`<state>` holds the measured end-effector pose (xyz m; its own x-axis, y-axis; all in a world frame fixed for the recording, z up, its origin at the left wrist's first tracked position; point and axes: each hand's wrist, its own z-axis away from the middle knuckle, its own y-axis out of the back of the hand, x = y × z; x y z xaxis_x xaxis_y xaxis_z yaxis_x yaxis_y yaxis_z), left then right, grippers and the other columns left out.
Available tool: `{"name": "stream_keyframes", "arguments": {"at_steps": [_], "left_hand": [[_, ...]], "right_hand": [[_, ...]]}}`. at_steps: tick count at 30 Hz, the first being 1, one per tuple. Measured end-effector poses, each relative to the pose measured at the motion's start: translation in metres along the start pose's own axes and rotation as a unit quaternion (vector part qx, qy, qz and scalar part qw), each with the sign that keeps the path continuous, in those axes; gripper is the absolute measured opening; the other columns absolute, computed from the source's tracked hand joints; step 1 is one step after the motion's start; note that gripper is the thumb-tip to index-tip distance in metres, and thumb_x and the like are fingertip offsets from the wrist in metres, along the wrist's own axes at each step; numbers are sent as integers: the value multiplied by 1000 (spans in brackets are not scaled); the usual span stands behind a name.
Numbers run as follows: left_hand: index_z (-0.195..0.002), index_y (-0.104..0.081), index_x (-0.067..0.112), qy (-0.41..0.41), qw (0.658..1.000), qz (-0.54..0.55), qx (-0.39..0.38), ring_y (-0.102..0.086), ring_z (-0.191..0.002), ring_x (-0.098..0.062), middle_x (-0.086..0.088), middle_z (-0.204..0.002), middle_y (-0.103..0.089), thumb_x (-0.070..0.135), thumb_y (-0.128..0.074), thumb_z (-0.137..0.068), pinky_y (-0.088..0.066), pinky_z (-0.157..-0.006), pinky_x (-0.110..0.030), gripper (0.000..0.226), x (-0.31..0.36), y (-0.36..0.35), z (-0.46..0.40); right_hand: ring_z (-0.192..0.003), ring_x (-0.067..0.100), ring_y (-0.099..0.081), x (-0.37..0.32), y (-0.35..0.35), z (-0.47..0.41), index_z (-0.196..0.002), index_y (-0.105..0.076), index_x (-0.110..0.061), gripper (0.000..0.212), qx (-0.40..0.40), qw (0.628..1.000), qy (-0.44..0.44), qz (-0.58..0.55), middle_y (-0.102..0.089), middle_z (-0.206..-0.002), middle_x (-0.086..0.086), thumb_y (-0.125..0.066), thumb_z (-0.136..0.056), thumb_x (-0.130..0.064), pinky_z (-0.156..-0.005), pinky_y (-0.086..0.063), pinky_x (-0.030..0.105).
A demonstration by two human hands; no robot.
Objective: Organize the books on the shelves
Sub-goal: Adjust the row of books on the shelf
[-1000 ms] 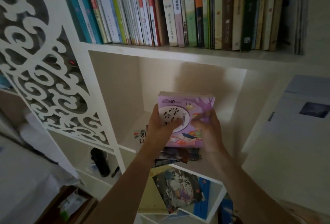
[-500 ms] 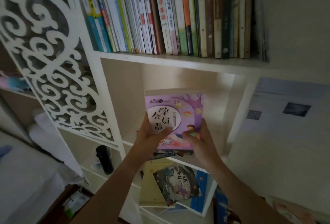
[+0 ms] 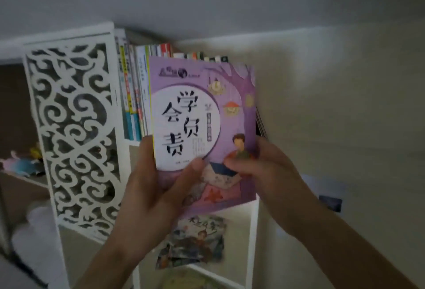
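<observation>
A purple book (image 3: pixel 202 113) with a white circle and black characters on its cover is held upright in front of the top shelf. My left hand (image 3: pixel 156 192) grips its lower left edge, thumb across the cover. My right hand (image 3: pixel 264 169) grips its lower right edge, thumb on the cover. Other thin books seem stacked behind it. A row of upright books (image 3: pixel 135 90) stands on the top shelf, mostly hidden behind the purple book. More books (image 3: pixel 197 240) lie flat in the cubby below.
A white scrollwork panel (image 3: pixel 76 136) forms the left side of the white bookcase. A pale wall (image 3: pixel 333 104) is to the right, with a dark small rectangle (image 3: pixel 330 203) on it. Blurred colourful items (image 3: pixel 20 162) sit on a shelf at far left.
Both hands have lifted the purple book from the lower cubby up to the level of the top shelf's book row. The view has tilted upward.
</observation>
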<state>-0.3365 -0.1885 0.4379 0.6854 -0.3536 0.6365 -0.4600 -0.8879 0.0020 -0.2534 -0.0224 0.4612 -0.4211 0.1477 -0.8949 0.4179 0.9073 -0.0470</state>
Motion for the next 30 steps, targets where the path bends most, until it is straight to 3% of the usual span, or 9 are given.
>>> {"name": "stream_keyframes", "arguments": {"at_steps": [4,7,12,16,19,22,25,28,30], "left_hand": [[-121,-47,19,-67,989,-82,102,-69,-99,5,26,-111,-69,32,-72,-96,-60,-74,-25,37,14,-29,-45],[-112,-44,17,-56,986,-90,131,-67,-86,13,27,-95,-70,23,-70,-96,-51,-60,-8,31,12,-48,-69],[-107,-41,17,-32,977,-146,153,-65,-83,14,21,-101,-66,23,-69,-96,-50,-55,-9,31,-1,-63,-78],[-104,-41,15,-22,970,-192,151,-61,-76,19,25,-95,-60,24,-71,-94,-46,-51,-7,33,-9,-74,-75],[-104,-39,20,-15,973,-173,153,-72,-87,-4,14,-105,-70,28,-70,-95,-61,-61,-32,33,-17,-85,-75],[-106,-38,20,-6,971,-181,156,-73,-89,-16,9,-110,-73,29,-69,-95,-62,-64,-43,34,-21,-94,-74],[-107,-39,19,-9,967,-194,168,-70,-88,-6,10,-111,-71,31,-68,-96,-60,-60,-27,34,-20,-96,-74],[-107,-39,18,-20,963,-202,177,-69,-87,-5,7,-109,-70,29,-69,-96,-58,-58,-24,34,-14,-100,-76],[-107,-38,18,-30,961,-213,174,-71,-84,-17,3,-107,-71,26,-69,-95,-60,-58,-33,35,-10,-113,-80]], "right_hand": [[-88,1,-69,-47,28,-45,-119,-62,-19,33,137,961,117,211,-71,-105,-8,-71,-92,-34,-69,-50,10],[-101,17,-64,-47,67,-83,-131,-51,-20,54,211,864,125,439,-63,-116,-2,-70,-88,-48,-86,-51,31],[-108,30,-61,-9,90,-107,-133,-38,-15,76,121,779,12,615,-56,-122,6,-71,-80,-59,-83,-49,36],[-92,30,-66,14,88,-113,-120,-41,-17,45,78,763,47,639,-63,-108,6,-57,-90,-46,-75,-55,37],[-94,30,-67,16,93,-110,-128,-43,-17,42,65,746,73,659,-66,-107,5,-53,-92,-36,-74,-52,35],[-99,26,-68,9,109,-106,-138,-46,-21,50,32,798,64,598,-69,-114,3,-60,-94,-40,-85,-53,37],[-87,18,-69,7,121,-105,-141,-49,-29,47,3,837,56,544,-71,-112,-3,-60,-97,-43,-84,-55,34],[-70,22,-61,18,127,-107,-124,-55,-14,28,63,812,90,573,-70,-97,6,-49,-104,-32,-66,-49,32],[-68,30,-58,20,132,-108,-109,-54,-10,19,134,780,95,604,-67,-86,10,-45,-104,-27,-62,-40,31]]}}
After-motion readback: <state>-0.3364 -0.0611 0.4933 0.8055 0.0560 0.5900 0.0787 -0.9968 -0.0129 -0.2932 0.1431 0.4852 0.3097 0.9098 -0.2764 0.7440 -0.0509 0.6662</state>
